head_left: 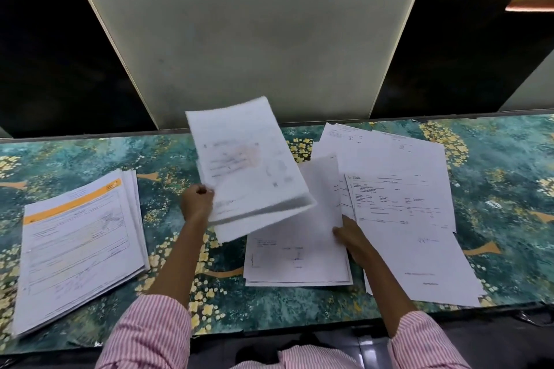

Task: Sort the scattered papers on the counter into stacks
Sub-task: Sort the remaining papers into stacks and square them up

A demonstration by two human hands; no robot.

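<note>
Gripping a sheaf of papers (248, 165) by its lower left corner, our left hand (196, 202) is curling its fingers round the edge. The sheaf is hanging tilted and blurred above the counter (494, 165), hiding the upper left of the middle pile (296, 252) beneath it. Our right hand (353, 237) is touching the right edge of that pile's top sheet, and we cannot tell whether it is pinching the sheet or only resting there.

Our right forearm is crossing over the near left part of the loose spread (404, 219), whose sheets are overlapping at different angles on the right of the counter. At the far left, well apart from the rest, the orange-banded stack (81, 246) is lying fairly squared. A white panel (248, 39) is standing upright behind the counter, between dark surfaces. Our striped sleeves (150, 335) are showing at the bottom.

We are counting two hands, one lifted sheaf, one squared stack, one middle pile and one loose spread. The sheets in each are overlapping too much for us to count.
</note>
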